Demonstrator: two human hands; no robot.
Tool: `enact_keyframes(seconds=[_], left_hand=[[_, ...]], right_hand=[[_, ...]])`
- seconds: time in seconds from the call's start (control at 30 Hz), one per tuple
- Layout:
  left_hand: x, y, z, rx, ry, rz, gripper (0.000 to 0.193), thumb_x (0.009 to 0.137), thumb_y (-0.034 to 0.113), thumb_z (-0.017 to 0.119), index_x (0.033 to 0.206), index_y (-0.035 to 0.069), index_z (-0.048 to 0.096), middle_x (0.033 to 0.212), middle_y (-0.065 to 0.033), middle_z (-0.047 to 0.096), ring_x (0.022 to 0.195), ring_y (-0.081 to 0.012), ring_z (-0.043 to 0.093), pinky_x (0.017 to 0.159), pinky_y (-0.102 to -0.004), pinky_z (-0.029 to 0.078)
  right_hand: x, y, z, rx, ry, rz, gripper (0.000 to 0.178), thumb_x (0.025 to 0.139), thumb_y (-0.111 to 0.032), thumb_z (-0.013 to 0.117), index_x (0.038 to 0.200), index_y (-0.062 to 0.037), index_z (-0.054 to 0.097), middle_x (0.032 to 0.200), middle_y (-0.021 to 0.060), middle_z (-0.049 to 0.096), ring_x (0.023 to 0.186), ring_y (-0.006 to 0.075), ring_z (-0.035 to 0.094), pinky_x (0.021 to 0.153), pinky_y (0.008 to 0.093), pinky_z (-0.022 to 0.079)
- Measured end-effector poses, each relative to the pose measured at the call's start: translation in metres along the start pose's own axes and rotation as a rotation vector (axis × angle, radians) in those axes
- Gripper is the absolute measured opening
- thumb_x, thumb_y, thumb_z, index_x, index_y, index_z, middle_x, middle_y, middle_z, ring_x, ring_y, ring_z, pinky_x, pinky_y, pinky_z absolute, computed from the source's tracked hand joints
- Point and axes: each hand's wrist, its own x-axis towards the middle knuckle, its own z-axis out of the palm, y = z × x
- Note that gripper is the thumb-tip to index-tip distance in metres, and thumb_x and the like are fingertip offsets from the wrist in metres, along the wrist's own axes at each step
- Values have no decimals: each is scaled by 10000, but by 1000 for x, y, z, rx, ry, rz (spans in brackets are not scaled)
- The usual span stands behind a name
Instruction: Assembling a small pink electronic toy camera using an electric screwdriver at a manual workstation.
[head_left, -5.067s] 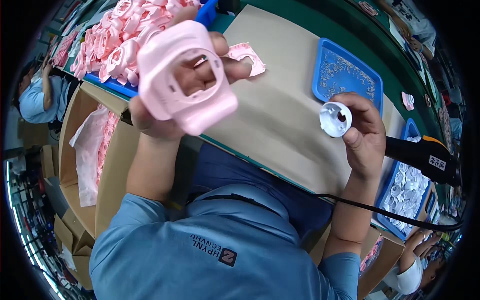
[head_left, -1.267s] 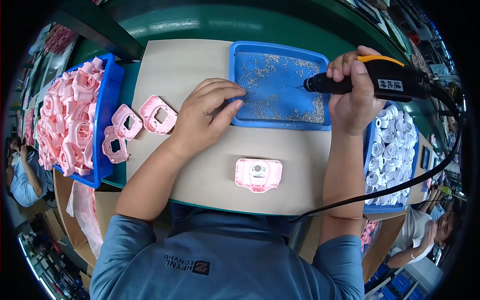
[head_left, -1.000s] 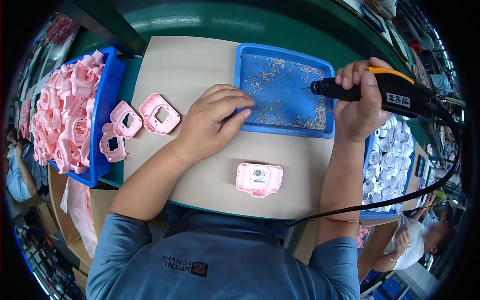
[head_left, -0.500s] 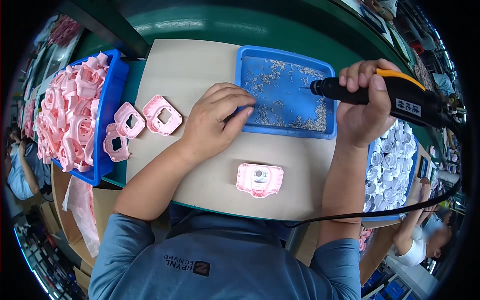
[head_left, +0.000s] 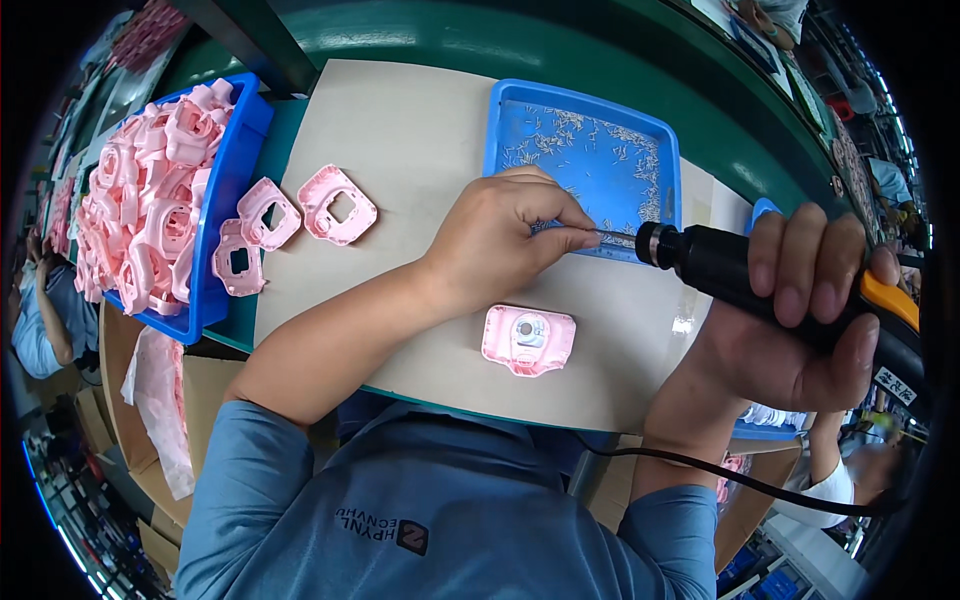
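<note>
My right hand (head_left: 775, 345) grips a black electric screwdriver (head_left: 712, 264) with an orange lever and a trailing cord. Its thin bit (head_left: 618, 240) points left. At the bit's tip, the thumb and forefinger of my left hand (head_left: 500, 235) are pinched together; whatever is between them is too small to make out. Beyond my hands lies a blue tray (head_left: 574, 92) scattered with small metal screws (head_left: 625, 138). Below my left hand, a pink plastic housing (head_left: 500, 345) rests on the table with a light grey part (head_left: 529, 332) in its middle.
Three pink frame-like shells (head_left: 338, 205) lie at the left of the beige tabletop (head_left: 400, 120). Beside them a blue bin (head_left: 235, 165) is heaped with pink shells (head_left: 150, 190). The screwdriver's black cord (head_left: 700, 460) loops past my right forearm. Other people sit at both sides.
My left hand has moved right from the tray's edge to the bit's tip, its fingers now pinched. The screwdriver has come down and nearer, in my right hand.
</note>
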Motion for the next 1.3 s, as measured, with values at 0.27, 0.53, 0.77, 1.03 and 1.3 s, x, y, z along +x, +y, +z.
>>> enact_keyframes(seconds=[0.27,0.53,0.77,1.03,1.3], left_hand=[[-4,6,0,-143,-20,-53,90,741,92,754,764,33,689,782,-68,680,761,-214,632,688,-311,497],[-7,6,-4,-263,-27,-69,80,757,97,751,775,37,701,787,-56,685,752,-183,637,686,-296,500],[-11,9,-8,-355,-231,-182,107,743,-12,738,844,-1,706,914,-102,699,897,-201,653,806,-299,519],[-38,21,-17,6,-314,39,768,594,224,861,1260,13,543,1323,-139,527,1219,-298,486,1002,-400,426],[-77,7,-1,29,-350,-1,624,619,218,833,1152,-7,600,1145,-129,614,1093,-304,550,920,-385,475]], right_hand=[[0,-3,7,40,35,41,339,840,-252,573,1120,-63,552,768,-28,480,630,55,477,587,232,399],[1,-9,12,18,80,38,345,821,-248,598,1102,-55,548,753,-22,489,610,52,481,561,228,407],[-2,-15,15,28,23,90,348,802,-236,634,1092,-64,547,734,-25,491,595,55,493,553,215,414],[-19,-28,20,-44,-8,222,363,804,-224,646,1108,-70,521,752,-17,503,619,64,507,571,218,422],[-44,-18,30,-156,-161,303,391,825,-269,631,1152,-80,531,760,-4,505,597,80,502,538,227,421]])
